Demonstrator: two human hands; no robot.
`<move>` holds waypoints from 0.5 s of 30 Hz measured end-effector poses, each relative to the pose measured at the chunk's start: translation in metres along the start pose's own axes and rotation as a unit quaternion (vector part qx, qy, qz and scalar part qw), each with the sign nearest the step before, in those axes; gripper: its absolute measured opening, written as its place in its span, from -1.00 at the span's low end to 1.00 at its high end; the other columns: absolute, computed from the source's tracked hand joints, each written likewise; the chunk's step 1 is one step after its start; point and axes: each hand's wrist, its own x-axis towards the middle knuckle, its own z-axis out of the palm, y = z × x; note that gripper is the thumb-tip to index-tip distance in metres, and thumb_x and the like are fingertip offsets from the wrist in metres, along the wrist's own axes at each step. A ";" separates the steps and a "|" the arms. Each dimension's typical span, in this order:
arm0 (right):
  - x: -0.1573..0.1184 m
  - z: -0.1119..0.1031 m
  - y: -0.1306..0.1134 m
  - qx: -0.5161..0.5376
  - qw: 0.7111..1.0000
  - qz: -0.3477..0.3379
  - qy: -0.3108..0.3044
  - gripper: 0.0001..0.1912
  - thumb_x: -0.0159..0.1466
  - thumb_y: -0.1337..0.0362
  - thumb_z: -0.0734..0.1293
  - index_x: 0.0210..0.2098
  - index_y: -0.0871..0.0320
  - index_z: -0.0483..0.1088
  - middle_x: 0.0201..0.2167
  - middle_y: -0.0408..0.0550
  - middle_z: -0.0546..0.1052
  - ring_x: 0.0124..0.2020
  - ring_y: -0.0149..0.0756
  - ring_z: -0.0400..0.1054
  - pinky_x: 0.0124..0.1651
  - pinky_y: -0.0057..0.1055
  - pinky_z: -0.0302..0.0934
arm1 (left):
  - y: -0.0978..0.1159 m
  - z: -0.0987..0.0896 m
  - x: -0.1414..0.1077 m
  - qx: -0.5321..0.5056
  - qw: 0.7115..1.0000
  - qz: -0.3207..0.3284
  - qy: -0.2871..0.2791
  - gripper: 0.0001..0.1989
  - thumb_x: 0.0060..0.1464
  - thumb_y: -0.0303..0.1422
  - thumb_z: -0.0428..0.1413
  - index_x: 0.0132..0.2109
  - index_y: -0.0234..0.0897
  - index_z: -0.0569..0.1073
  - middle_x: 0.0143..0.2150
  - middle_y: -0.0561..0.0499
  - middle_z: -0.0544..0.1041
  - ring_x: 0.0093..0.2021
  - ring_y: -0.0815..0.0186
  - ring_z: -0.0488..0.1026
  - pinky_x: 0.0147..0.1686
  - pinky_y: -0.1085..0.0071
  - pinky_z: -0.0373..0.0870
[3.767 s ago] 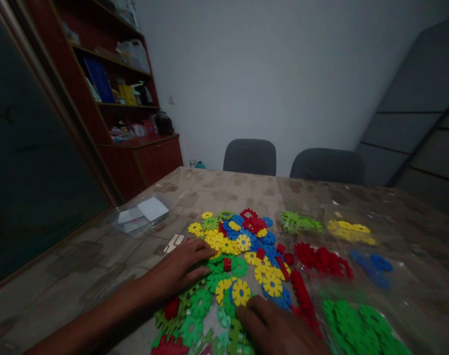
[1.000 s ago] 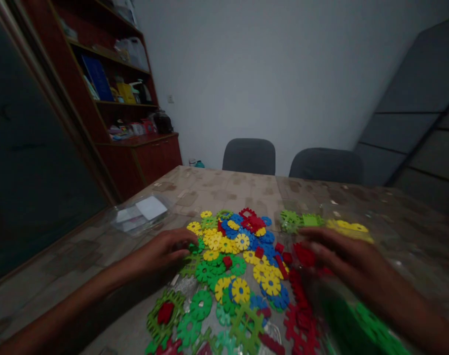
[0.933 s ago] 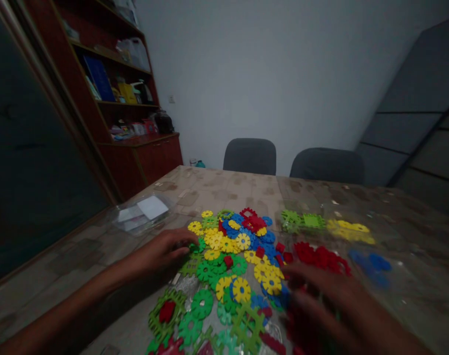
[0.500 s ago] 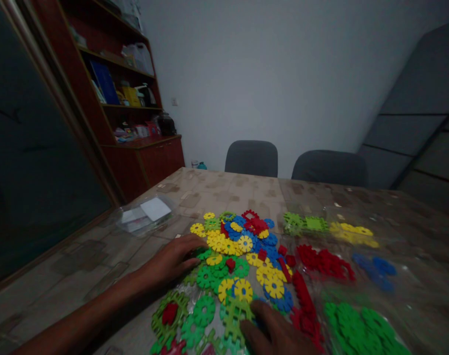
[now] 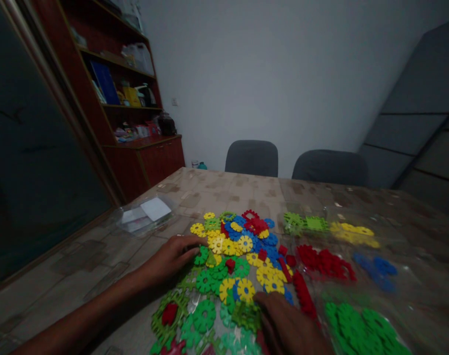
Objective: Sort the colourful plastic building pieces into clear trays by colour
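A mixed pile of plastic building pieces lies spread between my hands. My left hand (image 5: 174, 256) rests at its left edge, fingers stretched forward and thumb apart, close to a green notched disc (image 5: 201, 255) and the yellow discs (image 5: 217, 243). At the near right of the pile, my right hand (image 5: 293, 323) has its fingers bent around the edge of a light-green square lattice piece (image 5: 245, 315), which is tilted. Part of that grip is hidden. Green discs (image 5: 204, 315), a light-green ring piece with a red block (image 5: 168, 313) and blue discs (image 5: 267, 254) lie around.
To the right, a clear divided tray (image 5: 320, 291) holds light-green, yellow, red, blue and green pieces in separate compartments. A clear bag with white paper (image 5: 155, 209) lies at the left. Two grey chairs (image 5: 251, 158) stand behind the table (image 5: 209, 190).
My right hand has taken hold of the light-green lattice piece and tilted it. My left hand has shifted slightly left, and a small light-green piece now shows beside its fingertips.
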 end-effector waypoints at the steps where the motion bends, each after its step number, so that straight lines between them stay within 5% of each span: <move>1: 0.000 -0.001 0.001 -0.015 1.000 0.010 0.000 -0.42 0.24 0.59 0.18 0.22 0.15 0.27 -0.02 0.09 0.63 -0.10 -0.19 0.60 -0.10 -0.44 0.49 | -0.002 0.001 0.000 0.005 1.000 0.010 -0.004 -0.68 0.28 -0.28 -0.01 0.01 -0.19 0.60 0.01 -0.10 0.65 0.02 0.08 0.56 0.07 0.18 0.43; 7: 0.004 -0.006 0.005 -0.100 0.994 -0.032 -0.009 -0.46 0.27 0.52 0.22 0.24 0.26 0.29 0.10 0.22 0.57 0.07 -0.09 0.52 0.03 -0.32 0.47 | -0.004 -0.002 -0.004 0.028 0.999 0.026 -0.022 -0.68 0.30 -0.27 0.07 0.14 -0.18 0.51 0.16 -0.14 0.56 0.16 0.04 0.46 0.20 0.08 0.32; 12: 0.000 0.008 0.007 -0.157 0.983 -0.074 -0.053 -0.40 0.23 0.24 0.44 0.25 0.15 0.33 0.20 0.23 0.50 0.06 0.10 0.51 -0.13 -0.17 0.56 | -0.001 -0.005 -0.007 0.032 0.994 0.068 -0.083 -0.52 0.19 -0.23 0.25 0.23 -0.11 0.43 0.25 -0.13 0.48 0.21 0.01 0.41 0.21 0.07 0.32; 15: -0.001 0.015 0.005 -0.152 0.985 -0.058 -0.057 -0.34 0.17 0.21 0.50 0.24 0.15 0.35 0.15 0.18 0.54 0.04 0.07 0.51 -0.16 -0.21 0.56 | -0.006 0.001 -0.007 0.041 0.993 0.090 -0.065 -0.66 0.29 -0.27 0.16 0.18 -0.09 0.46 0.17 -0.10 0.54 0.17 0.05 0.45 0.20 0.10 0.33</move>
